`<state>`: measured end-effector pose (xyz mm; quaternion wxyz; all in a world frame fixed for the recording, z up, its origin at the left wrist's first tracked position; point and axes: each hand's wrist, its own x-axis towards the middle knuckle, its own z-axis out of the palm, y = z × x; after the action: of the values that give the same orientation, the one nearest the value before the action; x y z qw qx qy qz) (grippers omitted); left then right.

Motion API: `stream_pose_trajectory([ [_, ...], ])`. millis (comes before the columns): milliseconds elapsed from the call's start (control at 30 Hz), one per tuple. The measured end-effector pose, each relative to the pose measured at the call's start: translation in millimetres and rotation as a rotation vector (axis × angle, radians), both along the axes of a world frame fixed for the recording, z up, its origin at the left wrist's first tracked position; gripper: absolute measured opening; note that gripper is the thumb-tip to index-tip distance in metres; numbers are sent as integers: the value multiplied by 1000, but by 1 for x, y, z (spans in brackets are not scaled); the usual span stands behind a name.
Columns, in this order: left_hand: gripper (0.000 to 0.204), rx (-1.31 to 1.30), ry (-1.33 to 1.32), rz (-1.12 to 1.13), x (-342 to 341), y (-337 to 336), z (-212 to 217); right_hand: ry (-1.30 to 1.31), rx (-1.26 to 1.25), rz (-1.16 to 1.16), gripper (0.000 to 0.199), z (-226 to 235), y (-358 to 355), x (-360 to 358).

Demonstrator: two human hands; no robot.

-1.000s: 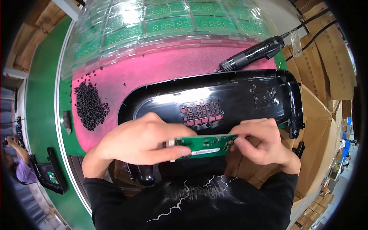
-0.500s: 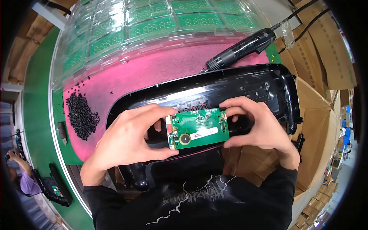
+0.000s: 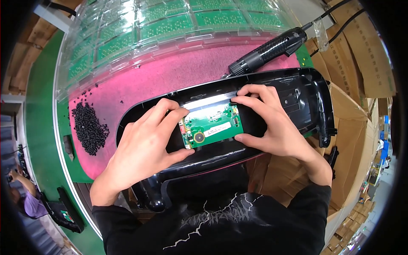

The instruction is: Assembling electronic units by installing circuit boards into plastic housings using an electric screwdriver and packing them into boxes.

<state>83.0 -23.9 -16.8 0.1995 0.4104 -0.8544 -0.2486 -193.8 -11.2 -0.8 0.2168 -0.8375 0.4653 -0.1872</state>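
A green circuit board [image 3: 212, 126] with a white label and a round disc component lies level over the hollow of a black plastic housing [image 3: 293, 85]. My left hand [image 3: 146, 136] pinches its left end between thumb and fingers. At the other end, my right hand [image 3: 270, 121] grips the board's corners, thumb at the lower edge and fingers at the upper one. Whether the board touches the housing floor I cannot tell. Part of the housing's middle is hidden under the board and my hands.
Beyond the housing lies a black electric screwdriver [image 3: 267, 51] on the pink mat [image 3: 170, 70]. A heap of small black screws [image 3: 89, 129] sits at left. Clear trays of green boards [image 3: 161, 27] stand at the back. An open cardboard box [image 3: 348, 157] is at right; another person [image 3: 32, 204] works at far left.
Both hands have carried the circuit board away from my body and slightly left, farther over the housing. The screwdriver and screws have stayed in place.
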Motion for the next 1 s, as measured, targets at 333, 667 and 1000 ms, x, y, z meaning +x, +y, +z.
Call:
stream_pose_trajectory([
  [333, 62, -20, -35, 6, 3, 1, -1, 29, -21, -8, 63, -3, -1, 5],
  [667, 59, -62, -18, -83, 15, 1, -4, 122, -8, -47, 68, 3, 5, 15],
  [1000, 18, -358, 70, 377, 94, 3, -1, 19, -282, -449, 54, 37, -12, -38],
])
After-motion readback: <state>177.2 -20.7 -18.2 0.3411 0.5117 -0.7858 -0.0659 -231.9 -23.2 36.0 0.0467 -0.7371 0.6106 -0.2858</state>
